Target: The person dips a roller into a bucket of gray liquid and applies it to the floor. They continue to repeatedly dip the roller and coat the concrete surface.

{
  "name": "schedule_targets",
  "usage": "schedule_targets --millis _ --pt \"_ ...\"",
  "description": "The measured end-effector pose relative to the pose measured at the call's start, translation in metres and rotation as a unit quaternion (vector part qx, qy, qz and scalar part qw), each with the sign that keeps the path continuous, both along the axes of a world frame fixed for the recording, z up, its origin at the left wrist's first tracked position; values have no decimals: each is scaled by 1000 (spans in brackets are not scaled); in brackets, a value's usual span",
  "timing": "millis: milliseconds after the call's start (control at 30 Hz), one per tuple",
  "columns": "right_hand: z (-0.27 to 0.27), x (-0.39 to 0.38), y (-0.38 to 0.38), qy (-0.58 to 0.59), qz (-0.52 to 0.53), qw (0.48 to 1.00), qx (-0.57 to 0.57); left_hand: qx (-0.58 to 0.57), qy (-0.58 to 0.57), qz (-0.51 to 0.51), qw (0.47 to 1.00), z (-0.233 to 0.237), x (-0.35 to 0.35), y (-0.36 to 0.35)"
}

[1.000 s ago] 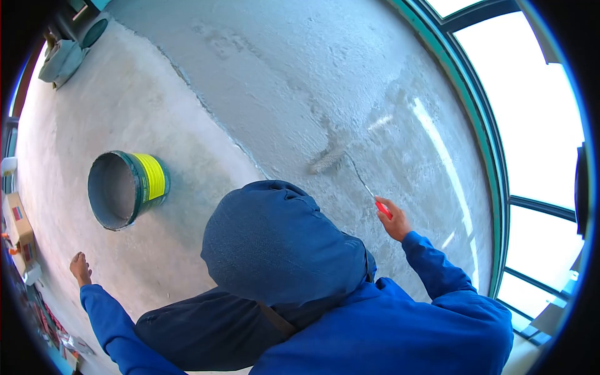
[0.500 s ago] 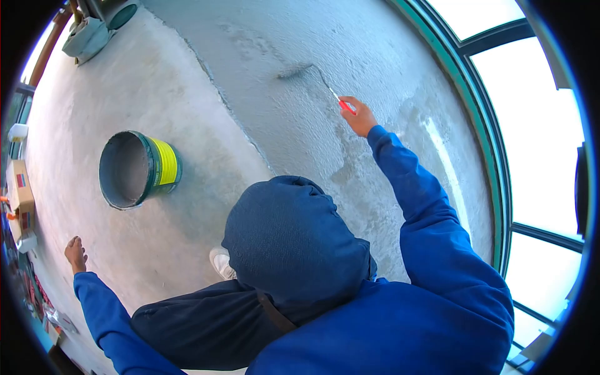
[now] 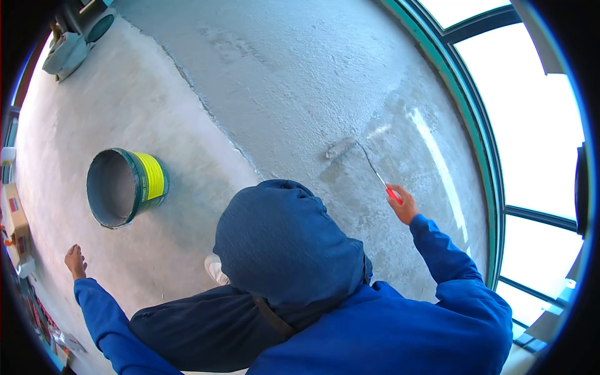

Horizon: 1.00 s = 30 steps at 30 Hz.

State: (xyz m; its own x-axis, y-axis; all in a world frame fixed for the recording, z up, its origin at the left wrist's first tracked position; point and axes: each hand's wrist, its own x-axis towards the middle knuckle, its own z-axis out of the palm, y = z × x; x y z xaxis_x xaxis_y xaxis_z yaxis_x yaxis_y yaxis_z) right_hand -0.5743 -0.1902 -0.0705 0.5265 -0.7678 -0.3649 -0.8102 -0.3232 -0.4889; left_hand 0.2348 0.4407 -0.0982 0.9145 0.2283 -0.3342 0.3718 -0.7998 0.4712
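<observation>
My right hand is closed round the red handle of a paint roller. The roller's grey-coated sleeve lies on the wet grey floor coating, and its bent metal rod slants back to my grip. Off to the left, my left hand hangs above the pale bare floor with its fingers loosely bent, holding nothing that shows. Nearest to it stands a dark green bucket with a yellow label. Grey material coats its inside.
A green-edged window frame runs along the right side. A grey bag sits at the upper left beside a dark round lid. Cardboard boxes line the left edge. A white shoe shows beside my hooded head.
My right hand has drawn the roller back and to the right across the floor, closer to my body. The left hand has hardly moved; the view has shifted slightly.
</observation>
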Motion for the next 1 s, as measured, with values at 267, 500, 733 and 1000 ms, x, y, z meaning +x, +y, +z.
schedule_targets --millis 267,500,733,1000 --pt "-42 113 -55 -70 46 995 -59 15 -2 -4 1000 5 -8 0" --pt "-71 317 -156 -91 49 994 -40 -9 -8 17 1000 19 -27 18" --pt "-31 378 -171 -64 41 997 35 -18 -7 33 999 26 -36 29" --pt "-60 157 -80 -118 104 984 -79 -24 15 45 999 3 -22 24"
